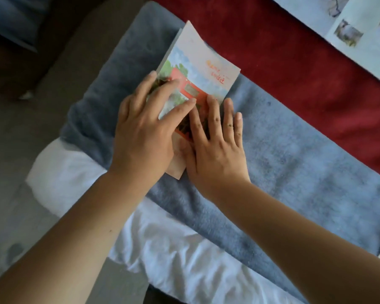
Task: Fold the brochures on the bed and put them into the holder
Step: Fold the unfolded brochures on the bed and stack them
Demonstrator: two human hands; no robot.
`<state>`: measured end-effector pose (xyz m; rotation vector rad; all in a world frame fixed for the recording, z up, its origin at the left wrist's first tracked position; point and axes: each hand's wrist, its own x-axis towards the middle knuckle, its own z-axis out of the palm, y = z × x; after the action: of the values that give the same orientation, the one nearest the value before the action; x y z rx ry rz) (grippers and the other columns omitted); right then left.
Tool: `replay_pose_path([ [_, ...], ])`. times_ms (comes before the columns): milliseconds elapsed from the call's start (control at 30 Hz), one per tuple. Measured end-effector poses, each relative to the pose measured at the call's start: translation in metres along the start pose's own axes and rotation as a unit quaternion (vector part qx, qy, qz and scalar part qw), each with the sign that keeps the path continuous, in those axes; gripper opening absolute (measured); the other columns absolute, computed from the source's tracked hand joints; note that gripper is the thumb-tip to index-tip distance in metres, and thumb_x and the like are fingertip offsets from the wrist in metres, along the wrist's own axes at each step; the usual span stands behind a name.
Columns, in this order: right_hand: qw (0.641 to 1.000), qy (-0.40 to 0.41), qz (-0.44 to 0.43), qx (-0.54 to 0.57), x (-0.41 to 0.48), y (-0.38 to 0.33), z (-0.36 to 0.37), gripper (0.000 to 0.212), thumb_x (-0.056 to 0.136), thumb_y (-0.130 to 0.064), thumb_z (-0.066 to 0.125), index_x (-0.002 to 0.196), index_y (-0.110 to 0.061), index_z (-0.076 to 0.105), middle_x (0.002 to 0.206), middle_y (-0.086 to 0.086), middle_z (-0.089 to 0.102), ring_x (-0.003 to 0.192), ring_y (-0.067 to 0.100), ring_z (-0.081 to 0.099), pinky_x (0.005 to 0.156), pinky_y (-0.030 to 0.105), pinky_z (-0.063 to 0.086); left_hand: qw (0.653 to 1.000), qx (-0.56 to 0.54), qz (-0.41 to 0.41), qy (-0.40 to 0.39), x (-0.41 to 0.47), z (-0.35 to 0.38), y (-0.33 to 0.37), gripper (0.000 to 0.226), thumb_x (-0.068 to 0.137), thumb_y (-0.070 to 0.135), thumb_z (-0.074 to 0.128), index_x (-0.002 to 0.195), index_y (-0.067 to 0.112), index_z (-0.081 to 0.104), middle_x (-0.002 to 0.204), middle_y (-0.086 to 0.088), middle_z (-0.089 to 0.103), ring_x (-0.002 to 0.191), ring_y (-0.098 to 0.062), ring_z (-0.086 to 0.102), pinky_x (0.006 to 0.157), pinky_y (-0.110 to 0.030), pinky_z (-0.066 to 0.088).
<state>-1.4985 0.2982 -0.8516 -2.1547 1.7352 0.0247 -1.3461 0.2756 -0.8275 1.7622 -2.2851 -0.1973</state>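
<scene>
Both hands are pressed flat on the folded brochure, with fingers straight and spread wide. Nothing is gripped. The left hand is laid on its left side, and the right hand on its near right edge. The brochure is laid on the grey blanket, touching the red blanket. More printed sheets are seen far right.

The left hand and right hand are bare, forearms uncovered.
</scene>
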Motion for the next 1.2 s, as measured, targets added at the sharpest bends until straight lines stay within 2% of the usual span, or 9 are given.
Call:
replay_pose_path([
  [300,0.998,-0.042,0.038,0.022,0.013,-0.017,-0.016,0.067,0.107,-0.045,0.031,0.166,-0.018,0.013,0.172,0.020,-0.004,0.159,0.039,-0.007,0.128,0.045,-0.012,0.999,-0.044,-0.014,0.027,0.004,0.018,-0.014,0.034,0.097,0.005,0.064,0.128,0.018,0.073,0.151,-0.014,0.052,0.148,-0.041,0.037,0.109,-0.054,0.039],
  [500,0.996,-0.085,0.039,0.002,0.041,-0.015,-0.059,0.090,0.095,-0.036,0.069,0.164,-0.022,0.013,0.172,0.015,-0.010,0.160,0.033,-0.009,0.126,0.041,-0.008,0.997,0.003,-0.035,-0.074,-0.005,-0.005,-0.008,0.064,0.084,0.011,0.059,0.147,0.017,0.054,0.162,-0.017,0.035,0.149,-0.036,0.036,0.115,-0.053,0.028],
  [633,0.989,-0.139,0.029,-0.036,0.065,-0.021,-0.086,0.098,0.088,-0.029,0.081,0.163,-0.023,0.017,0.173,0.012,0.006,0.159,0.033,0.012,0.126,0.044,0.018,0.982,-0.031,-0.080,-0.168,-0.015,-0.025,-0.001,0.080,0.085,0.029,0.073,0.156,0.013,0.040,0.163,-0.017,0.034,0.145,-0.039,0.040,0.114,-0.054,0.038],
  [733,0.978,-0.192,0.053,-0.065,0.074,-0.030,-0.085,0.082,0.097,-0.026,0.069,0.162,-0.023,0.020,0.170,0.013,0.015,0.152,0.038,0.029,0.117,0.051,0.035,0.968,-0.033,-0.105,-0.225,-0.015,-0.031,0.007,0.086,0.085,0.035,0.073,0.160,0.020,0.034,0.168,-0.012,0.023,0.150,-0.035,0.033,0.114,-0.050,0.042],
  [867,0.966,-0.239,0.065,-0.070,0.090,-0.035,-0.073,0.067,0.096,-0.006,0.027,0.162,-0.015,0.017,0.171,0.021,0.006,0.151,0.044,0.029,0.109,0.054,0.042,0.941,0.000,-0.164,-0.297,-0.004,-0.021,0.008,0.088,0.097,0.041,0.063,0.164,0.033,0.006,0.173,-0.002,-0.004,0.158,-0.020,0.015,0.103,-0.036,0.049],
  [933,0.960,-0.263,0.062,-0.072,0.097,-0.037,-0.067,0.076,0.085,-0.009,0.013,0.160,-0.010,0.022,0.170,0.024,0.004,0.153,0.046,0.023,0.107,0.055,0.044,0.922,0.031,-0.190,-0.335,0.002,-0.006,0.012,0.069,0.107,0.024,0.033,0.163,0.030,-0.006,0.171,-0.007,-0.017,0.159,-0.025,0.003,0.114,-0.039,0.040],
  [1000,0.956,-0.277,0.059,-0.082,0.100,-0.036,-0.058,0.074,0.087,-0.009,0.010,0.160,-0.006,0.019,0.169,0.027,0.002,0.153,0.049,0.018,0.108,0.056,0.043,0.908,0.041,-0.202,-0.364,0.005,0.006,0.014,0.067,0.098,0.011,0.003,0.163,0.024,-0.011,0.166,-0.011,-0.028,0.158,-0.031,-0.009,0.123,-0.044,0.024],
  [1133,0.951,-0.286,0.063,-0.098,0.100,-0.026,-0.044,0.080,0.082,-0.009,0.000,0.162,-0.003,0.001,0.168,0.031,0.001,0.153,0.050,0.020,0.105,0.054,0.047,0.896,0.054,-0.208,-0.388,0.007,0.023,0.011,0.066,0.110,0.015,0.022,0.160,0.022,-0.021,0.147,-0.009,-0.044,0.157,-0.034,-0.013,0.126,-0.047,0.011],
  [1200,0.948,-0.300,0.056,-0.091,0.100,-0.022,-0.040,0.082,0.081,-0.012,-0.002,0.162,-0.004,-0.004,0.168,0.031,-0.003,0.154,0.049,0.015,0.109,0.053,0.045,0.888,0.055,-0.228,-0.395,0.009,0.024,0.015,0.065,0.111,0.016,0.028,0.162,0.019,-0.014,0.150,-0.012,-0.038,0.157,-0.038,-0.006,0.125,-0.051,0.016],
])
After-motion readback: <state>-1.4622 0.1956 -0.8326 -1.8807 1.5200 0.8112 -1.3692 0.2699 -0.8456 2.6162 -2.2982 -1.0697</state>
